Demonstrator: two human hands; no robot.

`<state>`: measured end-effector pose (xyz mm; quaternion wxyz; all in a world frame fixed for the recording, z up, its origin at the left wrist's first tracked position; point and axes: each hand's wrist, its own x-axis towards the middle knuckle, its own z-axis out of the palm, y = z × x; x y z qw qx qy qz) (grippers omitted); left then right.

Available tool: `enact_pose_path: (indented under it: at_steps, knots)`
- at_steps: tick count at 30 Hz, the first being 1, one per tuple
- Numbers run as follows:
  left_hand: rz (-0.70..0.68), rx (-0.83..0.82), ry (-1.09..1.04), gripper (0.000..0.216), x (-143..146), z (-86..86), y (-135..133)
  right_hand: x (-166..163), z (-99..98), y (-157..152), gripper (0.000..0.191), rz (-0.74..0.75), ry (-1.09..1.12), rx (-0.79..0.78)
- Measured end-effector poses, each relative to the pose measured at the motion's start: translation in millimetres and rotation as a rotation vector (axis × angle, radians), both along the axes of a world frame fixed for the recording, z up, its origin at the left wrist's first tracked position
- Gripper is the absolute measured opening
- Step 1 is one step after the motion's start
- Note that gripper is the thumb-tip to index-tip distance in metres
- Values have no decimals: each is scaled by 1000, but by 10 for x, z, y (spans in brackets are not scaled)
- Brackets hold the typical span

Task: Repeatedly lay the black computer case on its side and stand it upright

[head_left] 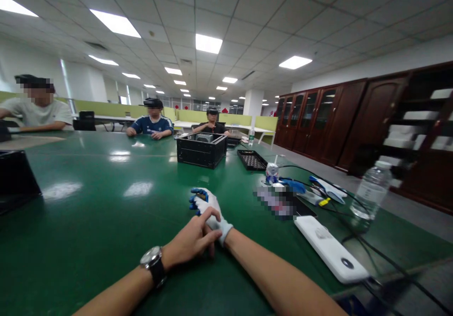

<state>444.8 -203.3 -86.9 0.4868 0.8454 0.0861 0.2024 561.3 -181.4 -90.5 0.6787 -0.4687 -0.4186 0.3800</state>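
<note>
Head view: our right hand (207,207) wears a white glove (211,212) with blue fingertips and rests flat on the green worktop (106,202), fingers loosely apart, clamped on nothing. Our left hand (193,240), bare, with a wristwatch (153,263) on the wrist, has its fingers pinched together on the glove's cuff at the right wrist.

Step in hand, as we read it: seating or tugging the glove at the cuff. We can't tell whether it's going on or coming off. Either way the next move calls for a firm pinch on the cuff edge and a pull along the forearm line, right hand kept still.

Nearby on the right: a white flat device (331,250) with black cables (371,245), a clear water bottle (370,191), and blue-and-white items (318,186) further back. Mid-table: a black crate (201,149) and a black tray (252,160). Three other people sit along the far side, wearing headsets, hands on the worktop, well apart from ours.
</note>
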Motion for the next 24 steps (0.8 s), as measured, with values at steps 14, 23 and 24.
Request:
enact_pose_path:
  at_steps: [14,23,24]
  knots:
    - [479,304,-78,51,-84,113,352,245,-21,85,18,-182,-628,-32]
    - [461,846,75,30,-167,15,712,323,-9,7,22,-285,-746,-93]
    - [417,927,94,26,-166,36,819,304,-4,-14,24,-266,-744,-111]
